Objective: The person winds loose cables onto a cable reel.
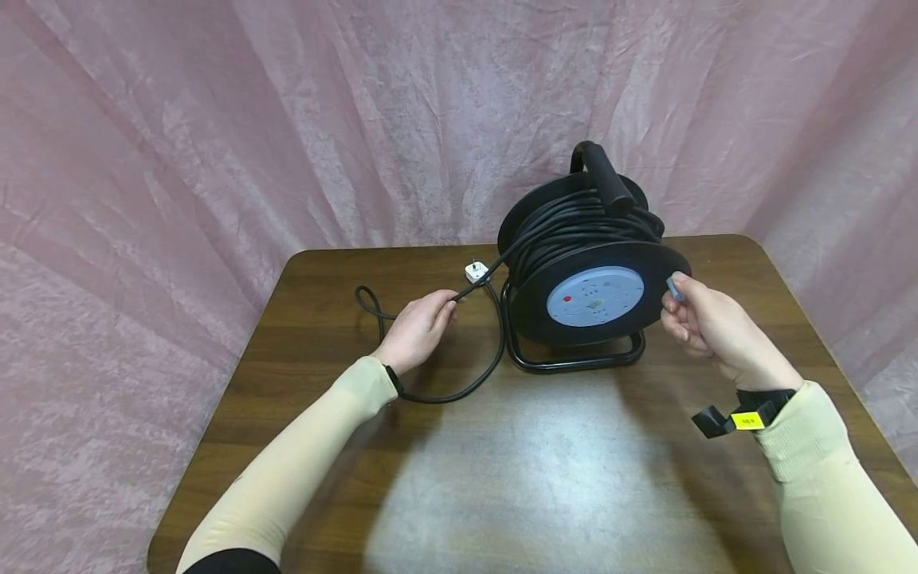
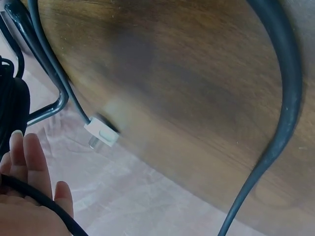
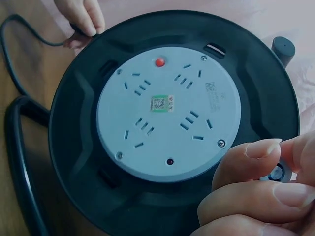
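A black cable reel (image 1: 527, 307) stands on the table, with black cable (image 1: 559, 231) wound on its drum and a pale blue socket panel (image 3: 169, 114) on its face. My right hand (image 1: 706, 323) pinches the small grey-blue crank knob (image 1: 676, 287) at the right of the face; in the right wrist view, fingers partly hide the knob (image 3: 276, 173). To the left of the reel, my left hand (image 1: 419, 327) holds the loose cable between thumb and fingers. In the left wrist view the cable (image 2: 42, 199) crosses that hand's palm. The white plug (image 1: 476, 272) lies beyond the hand, near the back edge.
Loose cable (image 1: 459, 396) loops over the brown wooden table (image 1: 516, 478) around my left hand. The reel has a black tube stand (image 1: 574, 366) and a top carrying handle (image 1: 606, 179). A pink curtain (image 1: 402, 119) hangs behind the table.
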A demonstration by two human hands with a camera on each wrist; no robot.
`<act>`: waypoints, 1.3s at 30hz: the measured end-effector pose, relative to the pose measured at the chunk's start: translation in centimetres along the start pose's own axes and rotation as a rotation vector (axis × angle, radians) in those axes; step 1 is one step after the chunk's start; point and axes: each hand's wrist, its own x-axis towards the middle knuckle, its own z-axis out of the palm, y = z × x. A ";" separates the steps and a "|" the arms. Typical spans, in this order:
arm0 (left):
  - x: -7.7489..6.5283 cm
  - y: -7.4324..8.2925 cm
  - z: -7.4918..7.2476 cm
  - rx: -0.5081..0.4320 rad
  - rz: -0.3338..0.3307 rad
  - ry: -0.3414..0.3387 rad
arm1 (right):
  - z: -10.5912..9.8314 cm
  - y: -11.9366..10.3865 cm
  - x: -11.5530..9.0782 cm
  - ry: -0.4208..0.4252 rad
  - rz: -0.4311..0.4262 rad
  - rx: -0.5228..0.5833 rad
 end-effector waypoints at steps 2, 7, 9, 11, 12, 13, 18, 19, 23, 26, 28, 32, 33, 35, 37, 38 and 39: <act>0.0 0.0 -0.1 0.023 0.015 0.012 | -0.1 0.3 0.0 -0.012 -0.006 0.008; -0.1 -0.1 -0.5 0.094 0.029 0.050 | -0.3 0.9 0.1 -0.019 -0.005 0.007; -0.2 -0.2 -0.5 0.110 0.023 0.063 | -0.3 1.2 0.1 -0.018 0.001 0.009; -0.3 -0.2 -0.6 0.121 0.013 0.070 | -0.3 1.4 0.1 -0.017 0.006 0.019; -0.3 -0.1 -0.6 0.123 0.008 0.072 | -0.3 1.5 0.1 -0.015 0.008 0.018; -0.3 -0.1 -0.6 0.123 0.006 0.074 | -0.3 1.6 0.1 -0.011 0.010 0.021; -0.2 -0.1 -0.6 0.117 0.006 0.084 | -0.3 2.2 0.0 -0.002 0.033 -0.005; -0.2 -0.1 -0.6 0.117 0.005 0.085 | -0.3 2.3 0.0 -0.002 0.039 -0.014; -0.2 -0.2 -0.7 0.106 0.003 0.091 | -0.3 3.0 0.1 0.000 0.066 -0.059; -0.2 -0.2 -0.7 0.112 0.006 0.103 | -0.2 3.5 0.2 0.007 0.087 -0.074; -0.2 -0.2 -0.7 0.123 0.002 0.111 | -0.1 3.8 0.2 0.012 0.107 -0.075; -0.3 -0.1 -0.7 0.145 -0.010 0.113 | 0.1 4.4 0.3 0.022 0.139 -0.081; -0.3 -0.1 -0.6 0.148 -0.013 0.112 | 0.2 4.5 0.3 0.025 0.146 -0.089; -0.3 0.0 -0.6 0.155 -0.019 0.109 | 0.3 4.7 0.4 0.027 0.154 -0.091; -0.3 0.0 -0.6 0.156 -0.026 0.104 | 0.4 4.8 0.4 0.030 0.161 -0.099; -0.3 0.0 -0.6 0.155 -0.028 0.103 | 0.4 4.9 0.4 0.030 0.164 -0.105; -0.3 0.0 -0.5 0.151 -0.031 0.100 | 0.5 4.9 0.4 0.031 0.170 -0.109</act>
